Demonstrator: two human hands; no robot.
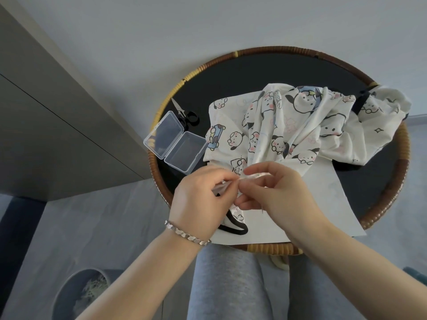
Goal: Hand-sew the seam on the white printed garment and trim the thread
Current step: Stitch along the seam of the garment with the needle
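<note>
White printed garment [288, 125] pinched at its edge by left hand [196, 199] and right hand [279, 195]; scissors [186, 114] lie apart

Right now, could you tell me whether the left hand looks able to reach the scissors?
Probably yes. The scissors lie uncovered at the left of the tray, just beyond the open clear box. The left hand pinches the garment, so it would have to let go first.

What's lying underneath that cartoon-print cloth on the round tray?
A white sheet sticks out from under the garment, resting on the tray. A black band loops out at its near end. Whatever lies beneath the bunched middle is covered.
</note>
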